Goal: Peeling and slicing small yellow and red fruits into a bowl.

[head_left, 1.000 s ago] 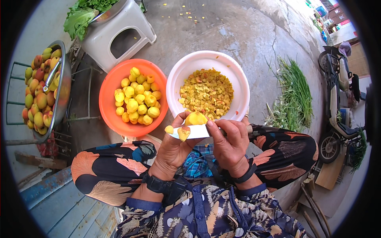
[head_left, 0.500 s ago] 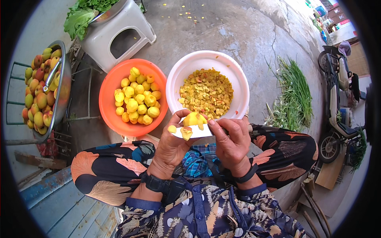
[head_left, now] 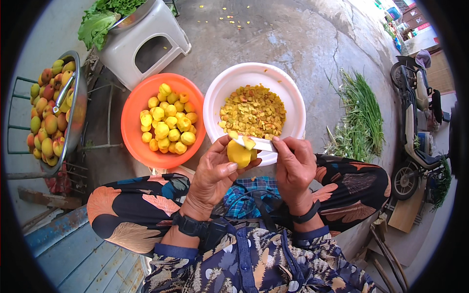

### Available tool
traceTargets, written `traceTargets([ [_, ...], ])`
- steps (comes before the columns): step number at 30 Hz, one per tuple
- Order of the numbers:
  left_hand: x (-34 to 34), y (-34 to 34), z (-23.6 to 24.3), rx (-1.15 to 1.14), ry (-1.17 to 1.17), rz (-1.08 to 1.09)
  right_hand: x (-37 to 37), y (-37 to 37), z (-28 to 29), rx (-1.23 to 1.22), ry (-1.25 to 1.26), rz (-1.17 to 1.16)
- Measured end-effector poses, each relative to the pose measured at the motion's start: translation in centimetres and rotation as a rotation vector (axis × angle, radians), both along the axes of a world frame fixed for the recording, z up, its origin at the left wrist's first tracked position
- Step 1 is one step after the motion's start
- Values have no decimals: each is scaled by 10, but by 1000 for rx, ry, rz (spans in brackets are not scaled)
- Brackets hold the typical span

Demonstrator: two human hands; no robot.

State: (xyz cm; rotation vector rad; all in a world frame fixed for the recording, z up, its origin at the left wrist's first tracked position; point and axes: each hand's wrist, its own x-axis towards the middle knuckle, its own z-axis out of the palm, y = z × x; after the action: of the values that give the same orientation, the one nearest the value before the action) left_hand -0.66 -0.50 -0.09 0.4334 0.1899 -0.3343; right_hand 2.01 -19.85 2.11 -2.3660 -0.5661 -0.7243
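Observation:
My left hand point(head_left: 211, 173) is closed round a yellow peeled fruit point(head_left: 239, 154), like a peach or apricot, above my lap. In my right hand point(head_left: 295, 168) is a knife point(head_left: 261, 143) with a pale blade, lying across the fruit's far side. Bits of peel cling to the blade. Just beyond both hands, a white basin point(head_left: 213, 93) holds a heap of yellow peelings point(head_left: 253, 111). Left of it, an orange basin point(head_left: 131, 122) contains several peeled yellow fruits point(head_left: 171, 122).
A metal bowl point(head_left: 78, 115) of unpeeled red-green fruits point(head_left: 49, 115) stands at the far left. Behind is a grey plastic stool point(head_left: 122, 51) bearing leafy greens point(head_left: 95, 29). Long green stalks point(head_left: 361, 117) lie on the floor at right, near a parked scooter point(head_left: 415, 127).
The knife has moved from the near side of the fruit to its far side, its blade now tilted edge-on. My left hand has turned the fruit, showing more peeled flesh.

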Motion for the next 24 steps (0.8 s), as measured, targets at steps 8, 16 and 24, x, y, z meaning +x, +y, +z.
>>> traceTargets([
  [8,0,2,-5,58,-27,5,-11,12,10,-129,-96,187],
  [16,1,3,2,87,-68,-20,5,-4,-1,-25,-10,-83],
  [24,5,4,-5,171,-206,-1,10,-10,-6,121,46,-154],
])
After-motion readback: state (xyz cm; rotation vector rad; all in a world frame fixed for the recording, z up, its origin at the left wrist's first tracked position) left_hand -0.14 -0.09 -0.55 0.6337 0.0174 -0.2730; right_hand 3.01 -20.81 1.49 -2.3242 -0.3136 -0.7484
